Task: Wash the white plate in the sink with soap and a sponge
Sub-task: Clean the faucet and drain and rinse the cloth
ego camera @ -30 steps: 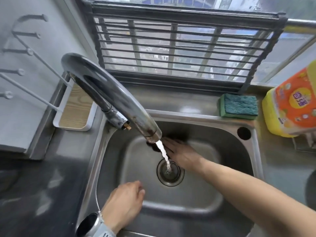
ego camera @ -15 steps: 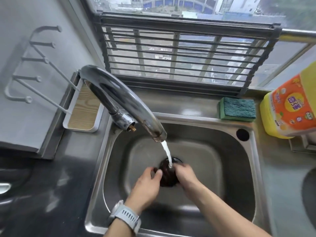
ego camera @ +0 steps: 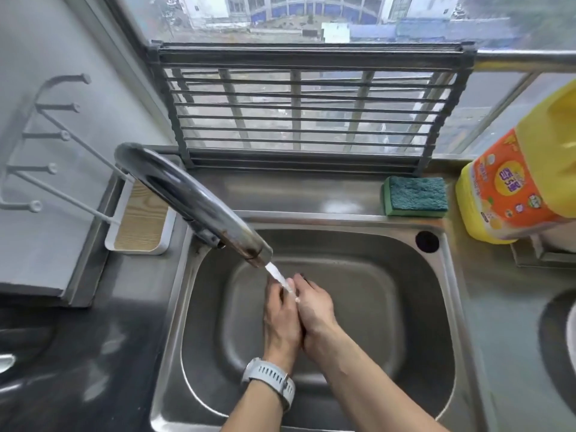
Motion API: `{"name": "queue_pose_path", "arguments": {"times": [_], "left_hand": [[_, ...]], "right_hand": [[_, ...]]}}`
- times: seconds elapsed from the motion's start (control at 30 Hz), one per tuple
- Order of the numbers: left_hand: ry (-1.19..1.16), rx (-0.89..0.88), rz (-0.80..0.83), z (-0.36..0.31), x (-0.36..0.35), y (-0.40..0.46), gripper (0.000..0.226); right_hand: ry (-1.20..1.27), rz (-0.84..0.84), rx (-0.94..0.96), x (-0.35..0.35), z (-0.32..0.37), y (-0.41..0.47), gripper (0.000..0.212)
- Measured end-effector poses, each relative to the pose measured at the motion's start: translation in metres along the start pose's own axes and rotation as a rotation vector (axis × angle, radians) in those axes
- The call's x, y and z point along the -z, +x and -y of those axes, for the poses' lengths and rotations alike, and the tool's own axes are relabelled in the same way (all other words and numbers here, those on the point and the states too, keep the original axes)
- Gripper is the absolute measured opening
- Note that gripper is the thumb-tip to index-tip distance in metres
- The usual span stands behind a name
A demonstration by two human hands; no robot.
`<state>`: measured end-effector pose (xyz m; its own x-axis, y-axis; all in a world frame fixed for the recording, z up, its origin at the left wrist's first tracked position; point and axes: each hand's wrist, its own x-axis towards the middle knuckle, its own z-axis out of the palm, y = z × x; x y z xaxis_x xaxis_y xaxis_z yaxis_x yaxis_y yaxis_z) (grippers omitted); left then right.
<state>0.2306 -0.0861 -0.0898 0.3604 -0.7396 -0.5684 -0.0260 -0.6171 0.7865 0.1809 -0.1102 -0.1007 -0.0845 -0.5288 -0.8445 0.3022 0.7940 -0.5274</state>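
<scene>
My left hand (ego camera: 282, 319), with a grey watch (ego camera: 269, 380) on its wrist, and my right hand (ego camera: 314, 307) are pressed side by side over the middle of the steel sink (ego camera: 405, 307). Water (ego camera: 276, 274) runs from the chrome faucet (ego camera: 193, 194) onto the fingers of both hands. Neither hand holds anything that I can see. A green sponge (ego camera: 416, 196) lies on the ledge behind the sink at the right. Beside it stands a yellow soap bottle (ego camera: 514, 188) with an orange label. No white plate is in the sink.
A grey slatted rack (ego camera: 299, 113) leans against the window behind the sink. A white peg rack with a wooden base (ego camera: 137, 219) stands at the left. A round dark-rimmed shape (ego camera: 561, 347) is cut off at the right edge. Dark countertop lies to the left.
My hands were apart in the basin, then met around the drain. Now they are joined higher up under the stream, hiding the drain. My view has pulled back.
</scene>
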Motion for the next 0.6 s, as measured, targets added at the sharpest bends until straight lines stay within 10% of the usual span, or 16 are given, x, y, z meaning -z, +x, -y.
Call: {"name": "queue_pose_path", "arguments": {"times": [0.6], "left_hand": [[-0.173, 0.452, -0.043, 0.02, -0.016, -0.004, 0.024]], "right_hand": [[-0.588, -0.204, -0.076, 0.012, -0.026, 0.013, 0.042]]}}
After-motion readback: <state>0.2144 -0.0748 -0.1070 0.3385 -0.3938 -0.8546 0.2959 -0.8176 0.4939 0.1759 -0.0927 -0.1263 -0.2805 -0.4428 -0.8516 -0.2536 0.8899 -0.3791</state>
